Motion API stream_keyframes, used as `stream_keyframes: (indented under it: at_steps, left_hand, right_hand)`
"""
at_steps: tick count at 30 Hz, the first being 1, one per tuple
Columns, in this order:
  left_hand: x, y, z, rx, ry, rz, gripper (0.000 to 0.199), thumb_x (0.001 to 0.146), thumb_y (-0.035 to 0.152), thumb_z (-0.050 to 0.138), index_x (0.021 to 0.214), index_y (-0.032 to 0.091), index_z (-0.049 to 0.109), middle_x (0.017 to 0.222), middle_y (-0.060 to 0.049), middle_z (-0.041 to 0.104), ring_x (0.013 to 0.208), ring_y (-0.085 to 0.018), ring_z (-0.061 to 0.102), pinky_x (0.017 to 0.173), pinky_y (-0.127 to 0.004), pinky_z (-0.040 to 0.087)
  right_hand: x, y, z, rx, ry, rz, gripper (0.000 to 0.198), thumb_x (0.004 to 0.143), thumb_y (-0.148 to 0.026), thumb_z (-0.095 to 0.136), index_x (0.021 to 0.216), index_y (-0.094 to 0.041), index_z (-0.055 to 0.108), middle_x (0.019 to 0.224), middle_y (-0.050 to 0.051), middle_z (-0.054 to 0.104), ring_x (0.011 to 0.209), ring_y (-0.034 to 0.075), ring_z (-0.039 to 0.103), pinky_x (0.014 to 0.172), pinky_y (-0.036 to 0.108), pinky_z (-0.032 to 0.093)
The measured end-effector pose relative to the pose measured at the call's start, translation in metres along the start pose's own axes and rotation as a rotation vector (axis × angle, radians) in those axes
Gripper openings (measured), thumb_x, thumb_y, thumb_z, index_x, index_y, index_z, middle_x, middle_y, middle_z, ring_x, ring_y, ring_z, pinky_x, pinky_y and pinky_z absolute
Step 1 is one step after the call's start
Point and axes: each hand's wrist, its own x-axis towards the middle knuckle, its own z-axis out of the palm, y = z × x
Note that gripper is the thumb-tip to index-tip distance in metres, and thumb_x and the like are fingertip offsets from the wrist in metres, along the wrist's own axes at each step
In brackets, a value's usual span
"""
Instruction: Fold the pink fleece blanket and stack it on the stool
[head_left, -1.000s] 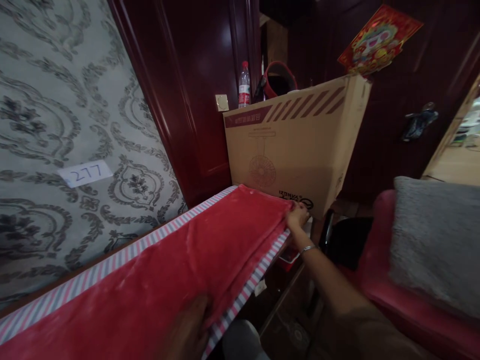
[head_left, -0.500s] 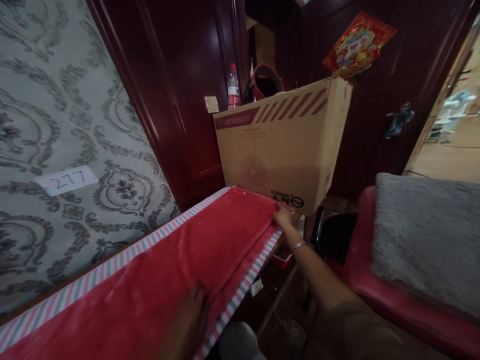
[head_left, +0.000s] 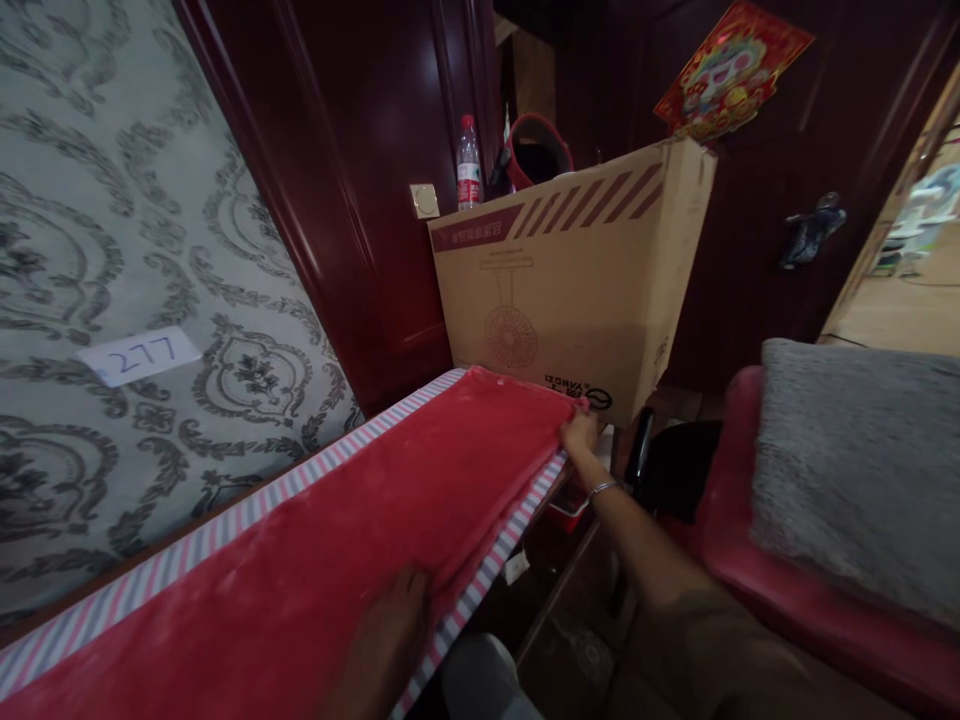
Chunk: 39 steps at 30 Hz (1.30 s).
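A red plush blanket (head_left: 420, 470), folded into a long strip, lies on a striped cloth (head_left: 292, 490) that covers a long narrow table. At the blanket's far right corner, my right hand (head_left: 580, 434) is closed on its edge, close to the cardboard box. My left hand (head_left: 394, 625) rests nearer to me at the blanket's front edge, its fingers curled over that edge. The left fingertips are partly hidden, and the blanket lies fairly smooth between both hands.
A large cardboard box (head_left: 555, 280) stands at the table's far end, with a plastic bottle (head_left: 468, 165) behind its top edge. To the right is a red seat (head_left: 739, 480) with a grey fluffy cover (head_left: 862, 470). A patterned wall (head_left: 150, 240) runs along the left.
My right hand has drawn the blanket's far corner slightly to the right, and the layers at the front edge lie closer together. The left hand has shifted slightly right along the edge.
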Motion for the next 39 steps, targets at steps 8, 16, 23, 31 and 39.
stream_keyframes:
  at_steps: [8,16,23,31,39]
  left_hand:
    - [-0.005,0.008,-0.002,-0.076,0.129,0.105,0.030,0.097,0.024,0.037,0.103,0.022,0.066,0.101,-0.010,0.071,0.088,-0.022,0.070,0.080,-0.034,0.056]
    - [-0.015,0.023,-0.021,-0.143,0.049,0.049,0.028,0.094,0.036,0.049,0.112,0.022,0.066,0.109,-0.011,0.072,0.098,-0.025,0.069,0.087,-0.038,0.056]
    - [-0.014,0.025,-0.022,-0.029,-0.046,0.008,0.037,0.092,0.018,0.044,0.123,0.018,0.062,0.122,-0.015,0.068,0.111,-0.026,0.067,0.094,-0.040,0.054]
    - [-0.024,0.022,0.009,0.058,0.023,0.013,0.048,0.087,0.006,0.038,0.127,0.020,0.061,0.126,-0.012,0.067,0.115,-0.026,0.065,0.097,-0.042,0.053]
    - [-0.040,0.029,0.001,-0.077,0.189,0.097,0.042,0.090,0.015,0.045,0.129,0.021,0.061,0.125,-0.013,0.067,0.112,-0.028,0.066,0.094,-0.044,0.056]
  right_hand:
    - [0.001,0.008,-0.005,-0.014,0.099,0.080,0.057,0.070,-0.015,0.056,0.127,-0.017,0.064,0.126,0.016,0.055,0.110,0.028,0.056,0.091,0.036,0.048]
    - [0.009,0.001,-0.011,-0.070,0.097,0.177,0.053,0.074,-0.023,0.067,0.126,-0.011,0.061,0.108,0.021,0.069,0.100,0.032,0.064,0.084,0.040,0.050]
    - [0.008,-0.016,-0.011,-0.088,-0.018,0.017,0.056,0.074,-0.015,0.063,0.129,-0.019,0.064,0.104,0.013,0.069,0.097,0.028,0.064,0.088,0.039,0.047]
    - [-0.003,-0.020,-0.022,-0.107,0.043,-0.200,0.056,0.076,-0.011,0.045,0.127,-0.020,0.070,0.116,0.012,0.062,0.110,0.027,0.052,0.097,0.041,0.043]
    - [-0.035,-0.005,-0.036,-0.135,0.076,-0.232,0.054,0.075,-0.017,0.050,0.126,-0.011,0.069,0.138,0.023,0.053,0.119,0.038,0.051,0.098,0.056,0.044]
